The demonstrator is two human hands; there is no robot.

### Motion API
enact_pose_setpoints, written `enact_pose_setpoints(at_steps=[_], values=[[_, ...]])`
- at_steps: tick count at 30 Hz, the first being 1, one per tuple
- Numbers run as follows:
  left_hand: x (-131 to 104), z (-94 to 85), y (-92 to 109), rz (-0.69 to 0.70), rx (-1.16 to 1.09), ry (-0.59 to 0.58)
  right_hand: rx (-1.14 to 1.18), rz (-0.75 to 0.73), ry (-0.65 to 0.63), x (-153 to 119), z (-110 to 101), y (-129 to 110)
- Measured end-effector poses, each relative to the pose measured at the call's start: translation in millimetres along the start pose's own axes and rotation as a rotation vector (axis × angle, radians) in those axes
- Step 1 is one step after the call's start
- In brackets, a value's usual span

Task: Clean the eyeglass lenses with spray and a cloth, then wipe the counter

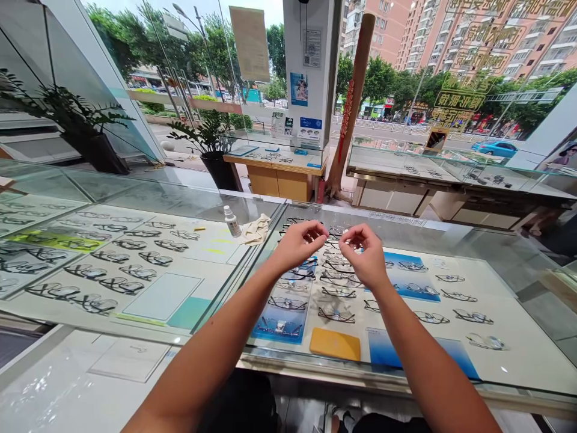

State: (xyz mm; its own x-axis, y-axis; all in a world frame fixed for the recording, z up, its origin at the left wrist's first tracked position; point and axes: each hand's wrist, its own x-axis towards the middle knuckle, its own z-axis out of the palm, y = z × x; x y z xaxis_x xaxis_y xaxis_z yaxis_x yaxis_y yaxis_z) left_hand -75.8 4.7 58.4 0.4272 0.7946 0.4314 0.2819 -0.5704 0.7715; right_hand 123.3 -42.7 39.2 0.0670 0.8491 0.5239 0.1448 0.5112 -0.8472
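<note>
My left hand is raised above the glass display case, fingers curled and thumb close to the fingertips. Facing it, a small gap apart, my right hand has its fingers bent toward the thumb in the same way. Anything between the fingertips of either hand is too small to make out. Under the glass below both hands lie rows of eyeglasses, a yellow case and blue display cards.
A small white spray bottle and a crumpled beige cloth stand on the glass to the left. Another case of eyeglasses adjoins on that side. Beyond are potted plants, a wooden post and more display counters.
</note>
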Motion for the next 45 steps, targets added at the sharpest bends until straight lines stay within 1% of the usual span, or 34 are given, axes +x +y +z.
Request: enact_pose_setpoints(at_steps=[3, 5, 10, 13, 17, 20, 24, 26, 29, 32, 35, 39, 42, 45], values=[[-3, 7.4, 1, 0.144, 0.091, 0.034, -0.102, -0.031, 0.022, -5, 4, -1], [-3, 9.8, -1, 0.199, 0.137, 0.046, -0.125, -0.027, 0.036, -6, 5, 0], [-3, 14.4, -12, 0.279, 0.204, 0.035, -0.109, -0.008, 0.038, -5, 7, 3], [-3, 17.0, -17, 0.324, 0.284, 0.039, -0.13, -0.006, 0.04, -6, 9, 6], [-3, 18.3, -20, 0.377, 0.415, 0.065, -0.213, -0.013, 0.037, -8, 10, 10], [-3, 17.5, -20, 0.41, 0.494, 0.045, -0.236, -0.009, 0.028, -9, 11, 13], [-2, 16.3, -20, 0.42, 0.53, 0.034, -0.251, -0.013, 0.026, -9, 10, 12], [-3, 16.2, -20, 0.419, 0.55, 0.031, -0.281, -0.024, 0.003, -8, 9, 10], [-3, 16.5, -23, 0.422, 0.581, 0.015, -0.329, -0.026, -0.069, -7, 7, 8], [-3, 17.0, -26, 0.417, 0.59, -0.003, -0.428, -0.035, -0.156, -7, 5, 7], [-3, 18.2, -27, 0.399, 0.594, -0.024, -0.532, -0.056, -0.199, -8, 6, 8], [-4, 20.5, -24, 0.392, 0.628, -0.04, -0.533, -0.027, -0.188, -9, 7, 10], [-4, 21.9, -20, 0.371, 0.649, -0.034, -0.468, 0.017, -0.143, -9, 8, 11], [-4, 22.3, -20, 0.353, 0.658, -0.038, -0.391, 0.054, -0.13, -7, 6, 12]])
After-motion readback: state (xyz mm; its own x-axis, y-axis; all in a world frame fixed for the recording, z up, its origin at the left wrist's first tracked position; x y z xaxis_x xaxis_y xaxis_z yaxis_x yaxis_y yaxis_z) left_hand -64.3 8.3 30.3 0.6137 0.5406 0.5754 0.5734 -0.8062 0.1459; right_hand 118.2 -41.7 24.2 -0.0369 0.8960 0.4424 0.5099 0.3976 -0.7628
